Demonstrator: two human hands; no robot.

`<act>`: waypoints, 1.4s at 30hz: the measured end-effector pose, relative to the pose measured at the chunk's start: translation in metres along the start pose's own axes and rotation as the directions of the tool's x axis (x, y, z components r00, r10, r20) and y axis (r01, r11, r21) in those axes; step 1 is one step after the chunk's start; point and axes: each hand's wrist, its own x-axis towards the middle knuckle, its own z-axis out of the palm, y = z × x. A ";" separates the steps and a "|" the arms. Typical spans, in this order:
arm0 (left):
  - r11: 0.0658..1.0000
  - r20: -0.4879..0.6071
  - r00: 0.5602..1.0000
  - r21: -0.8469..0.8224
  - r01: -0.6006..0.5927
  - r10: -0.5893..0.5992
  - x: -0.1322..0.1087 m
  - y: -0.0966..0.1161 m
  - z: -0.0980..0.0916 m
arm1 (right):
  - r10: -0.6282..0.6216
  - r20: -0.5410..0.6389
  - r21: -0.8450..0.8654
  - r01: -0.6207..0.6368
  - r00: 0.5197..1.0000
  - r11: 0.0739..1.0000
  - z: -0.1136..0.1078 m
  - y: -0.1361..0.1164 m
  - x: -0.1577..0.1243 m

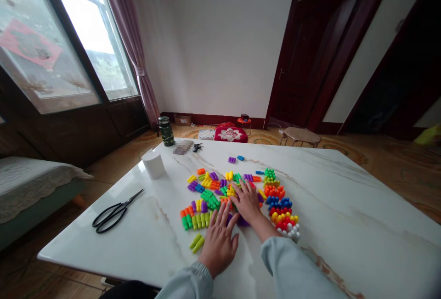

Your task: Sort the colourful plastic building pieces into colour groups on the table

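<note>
Many bright plastic building pieces [209, 198] lie spread over the white marbled table [144, 253] in front of me. My left hand [222, 239] rests at the near side of the pile, fingers stretched out, beside some lime-green pieces [201, 220]. Over the middle of the pile is my right hand [248, 201], its fingers spread, touching or just above yellow and orange pieces. It partly hides purple pieces under it. To its right runs a column of knobbly pieces [275, 192] sorted by colour: green, orange, blue, red, yellow and white. A lime-green pair [197, 243] lies apart at the near left.
Black-handled scissors [117, 211] lie on the left of the table. A white paper roll [153, 165], a dark green flask [166, 131] and a small bunch of keys [197, 147] stand or lie toward the far left. Purple pieces [232, 160] sit farther back. Beyond the table is a stool [301, 136].
</note>
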 end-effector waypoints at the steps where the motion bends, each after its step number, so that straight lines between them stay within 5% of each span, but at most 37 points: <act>1: 1.000 0.008 1.000 -0.003 0.005 -0.005 0.000 0.000 0.000 | 0.002 0.001 0.006 -0.002 1.000 1.000 0.002 0.000 -0.002; 11: 0.999 0.003 1.000 0.042 0.002 -0.002 0.000 -0.002 0.005 | 0.016 -0.159 0.080 -0.003 0.987 0.997 0.014 -0.004 -0.034; 17: 0.989 -0.062 0.997 0.146 -0.028 0.038 -0.002 -0.001 0.005 | 0.011 -0.313 0.096 0.020 0.950 0.995 0.015 0.005 -0.012; 21: 0.986 -0.062 0.997 0.159 -0.042 0.052 -0.001 -0.002 0.005 | 0.269 -0.241 0.005 -0.276 0.933 0.961 0.001 0.022 0.029; 24: 0.987 -0.059 0.997 0.154 -0.041 0.051 0.001 -0.003 0.006 | 0.488 -0.085 -0.087 -0.495 0.869 0.865 -0.002 0.032 0.053; 28: 0.989 -0.066 0.996 0.140 -0.045 0.054 0.001 -0.004 0.008 | 0.575 -0.006 -0.102 -0.572 0.818 0.814 0.006 0.031 0.063; 36: 0.994 -0.052 0.998 0.104 -0.027 0.033 0.000 0.000 0.002 | 0.461 -0.048 -0.031 -0.463 0.886 0.886 0.009 0.035 0.058; 40: 0.998 -0.021 1.000 0.066 -0.003 0.004 0.001 0.003 -0.002 | 0.183 -0.228 0.160 -0.149 0.956 0.976 0.011 0.025 0.042; 42: 0.999 -0.017 1.000 0.044 0.006 -0.006 0.002 0.003 -0.002 | 0.005 -0.219 0.260 0.054 0.976 0.964 0.015 0.016 0.030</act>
